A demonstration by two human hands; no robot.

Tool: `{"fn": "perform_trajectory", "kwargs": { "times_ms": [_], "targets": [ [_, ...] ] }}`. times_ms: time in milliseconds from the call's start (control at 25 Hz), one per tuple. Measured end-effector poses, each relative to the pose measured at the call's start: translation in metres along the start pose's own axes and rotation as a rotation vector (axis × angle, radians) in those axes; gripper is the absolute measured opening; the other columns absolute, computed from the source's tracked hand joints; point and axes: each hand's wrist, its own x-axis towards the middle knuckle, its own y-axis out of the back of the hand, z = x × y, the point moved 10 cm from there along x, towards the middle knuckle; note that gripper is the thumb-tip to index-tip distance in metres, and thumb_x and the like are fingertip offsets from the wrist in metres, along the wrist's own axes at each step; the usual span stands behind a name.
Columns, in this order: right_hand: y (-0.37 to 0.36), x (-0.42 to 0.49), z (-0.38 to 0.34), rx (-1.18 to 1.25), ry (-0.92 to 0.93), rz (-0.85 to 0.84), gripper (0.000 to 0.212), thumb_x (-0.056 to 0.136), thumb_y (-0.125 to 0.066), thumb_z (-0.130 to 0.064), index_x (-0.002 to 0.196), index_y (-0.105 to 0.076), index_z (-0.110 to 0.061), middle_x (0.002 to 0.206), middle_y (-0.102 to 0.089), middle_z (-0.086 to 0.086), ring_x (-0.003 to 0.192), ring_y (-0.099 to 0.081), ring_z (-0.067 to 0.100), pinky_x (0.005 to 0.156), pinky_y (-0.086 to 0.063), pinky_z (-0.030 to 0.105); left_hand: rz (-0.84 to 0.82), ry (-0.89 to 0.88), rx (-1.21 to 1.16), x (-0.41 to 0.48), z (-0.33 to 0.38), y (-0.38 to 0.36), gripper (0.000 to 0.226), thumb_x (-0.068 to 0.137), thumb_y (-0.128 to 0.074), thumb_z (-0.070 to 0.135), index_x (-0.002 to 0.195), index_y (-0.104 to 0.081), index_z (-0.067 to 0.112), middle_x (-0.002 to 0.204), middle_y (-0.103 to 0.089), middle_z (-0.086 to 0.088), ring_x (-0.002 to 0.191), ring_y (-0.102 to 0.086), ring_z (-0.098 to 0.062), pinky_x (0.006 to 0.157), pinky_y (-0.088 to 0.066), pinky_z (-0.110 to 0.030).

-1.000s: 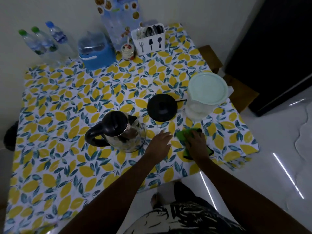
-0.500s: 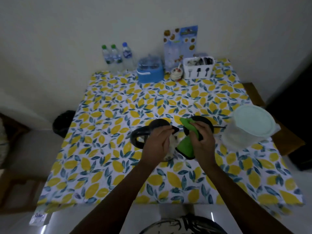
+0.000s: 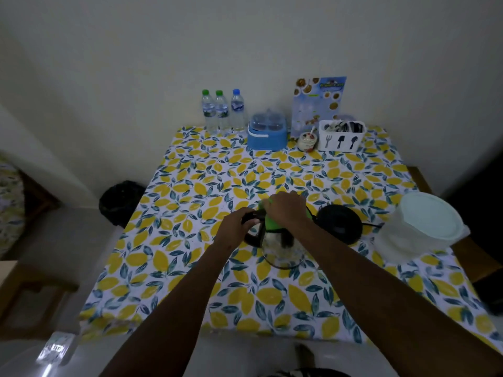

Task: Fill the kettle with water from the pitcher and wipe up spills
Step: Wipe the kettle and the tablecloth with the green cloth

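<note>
A glass kettle (image 3: 283,251) with a black handle stands in the middle of the lemon-print table (image 3: 190,240). My left hand (image 3: 239,227) grips its handle. My right hand (image 3: 285,208) presses a green cloth (image 3: 272,223) onto the kettle's top, hiding the lid. The round black kettle base (image 3: 339,223) lies just to the right, with its cord running right. A translucent pitcher (image 3: 419,229) with a pale lid stands at the right edge of the table.
Along the back edge stand three water bottles (image 3: 221,111), a blue container (image 3: 267,133), a small jar (image 3: 308,141), a menu card (image 3: 317,103) and a white cutlery holder (image 3: 341,136). A black bin (image 3: 119,201) sits on the floor left of the table.
My right hand has carried the green cloth from the table up onto the kettle's top. My left hand has moved from the kettle's lid to its handle. The camera has tilted up.
</note>
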Motion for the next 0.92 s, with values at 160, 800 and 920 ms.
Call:
{"fn": "perform_trajectory", "kwargs": {
  "times_ms": [160, 800, 920],
  "targets": [
    [0.001, -0.003, -0.009, -0.073, -0.027, 0.006, 0.052, 0.096, -0.035, -0.053, 0.105, -0.069, -0.015, 0.117, -0.067, 0.008, 0.118, -0.051, 0.036, 0.100, -0.035, 0.053, -0.042, -0.057, 0.057, 0.004, 0.004, -0.001, 0.024, 0.093, -0.061, 0.029, 0.111, -0.064, 0.012, 0.104, -0.069, -0.011, 0.094, -0.063, -0.027, 0.072, -0.040, -0.028],
    [-0.105, -0.015, 0.114, 1.576, -0.583, -0.363, 0.035, 0.104, -0.038, -0.029, 0.096, -0.062, -0.004, 0.095, -0.057, 0.018, 0.082, -0.065, 0.032, 0.086, -0.048, 0.040, -0.199, -0.104, 0.222, 0.022, 0.009, -0.018, 0.043, 0.095, -0.059, 0.031, 0.134, -0.053, 0.017, 0.122, -0.065, -0.015, 0.110, -0.060, -0.030, 0.091, -0.047, -0.041],
    [-0.123, -0.059, 0.095, 2.139, -0.604, 0.160, 0.040, 0.105, -0.033, -0.033, 0.123, -0.055, -0.004, 0.117, -0.060, 0.021, 0.102, -0.067, 0.026, 0.099, -0.051, 0.037, -0.211, -0.110, 0.238, 0.024, 0.009, -0.019, 0.046, 0.092, -0.062, 0.024, 0.136, -0.051, 0.017, 0.125, -0.063, -0.016, 0.112, -0.059, -0.030, 0.093, -0.046, -0.040]
  ]
}}
